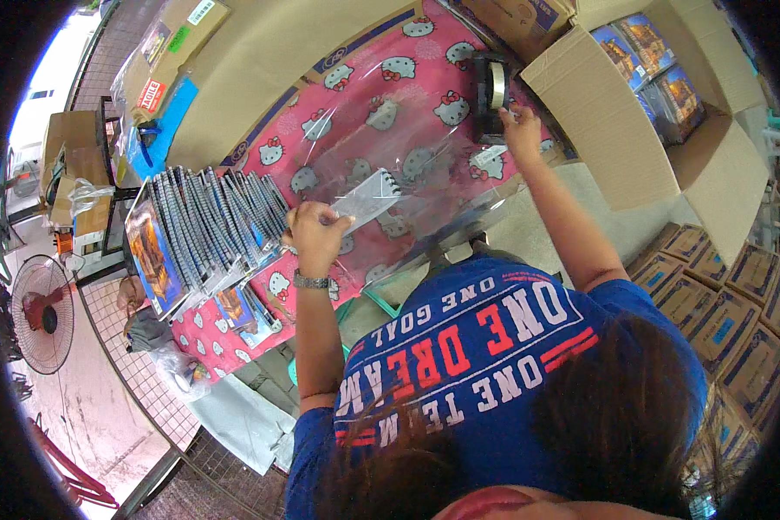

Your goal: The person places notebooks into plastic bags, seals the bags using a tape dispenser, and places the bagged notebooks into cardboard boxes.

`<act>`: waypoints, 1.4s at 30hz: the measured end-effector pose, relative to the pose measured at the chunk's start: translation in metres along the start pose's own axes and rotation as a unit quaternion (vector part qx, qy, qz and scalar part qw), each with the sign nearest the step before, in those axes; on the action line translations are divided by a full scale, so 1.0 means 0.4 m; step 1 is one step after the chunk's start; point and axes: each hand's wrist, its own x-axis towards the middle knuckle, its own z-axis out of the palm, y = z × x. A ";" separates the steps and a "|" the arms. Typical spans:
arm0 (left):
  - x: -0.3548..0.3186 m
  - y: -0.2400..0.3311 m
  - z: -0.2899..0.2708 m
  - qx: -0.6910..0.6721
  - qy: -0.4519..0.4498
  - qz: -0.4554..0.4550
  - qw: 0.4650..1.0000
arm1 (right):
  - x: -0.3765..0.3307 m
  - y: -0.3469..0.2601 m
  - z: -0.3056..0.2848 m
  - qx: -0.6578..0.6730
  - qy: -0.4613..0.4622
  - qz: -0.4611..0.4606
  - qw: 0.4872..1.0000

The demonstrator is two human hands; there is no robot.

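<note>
My left hand (316, 227) is closed, thumb and fingers pinching a small translucent sheet-like piece with a black spiral coil (368, 199) along its far edge. My right hand (522, 134) reaches to the black tape dispenser (487, 126) at the far right of the table. Its fingers are pressed together beside the pale tape roll (497, 85), apparently on the tape's end; the strip itself is hard to see. Left of my left hand stands a dense row of spiral-bound books (212, 225) with blue picture covers, leaning against one another.
A pink cat-patterned cloth under clear plastic covers the table (277, 152). An open carton (598, 113) holding packed books stands at the right, above stacked brown boxes (719, 321). A small booklet stack (243, 312) lies near the front left. A fan (43, 316) stands beyond the table.
</note>
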 end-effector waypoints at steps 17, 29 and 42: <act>0.027 -0.114 0.099 -0.568 -0.029 -0.147 0.809 | -0.138 -0.143 0.105 0.427 -0.584 0.228 0.652; 0.052 -0.102 0.102 -0.617 -0.042 -0.191 0.763 | -0.138 -0.564 0.246 -0.125 -0.779 -0.292 0.541; -0.257 -0.272 0.389 -0.590 -0.163 -0.184 0.769 | -0.412 -0.609 -0.001 0.035 -0.428 -0.623 0.654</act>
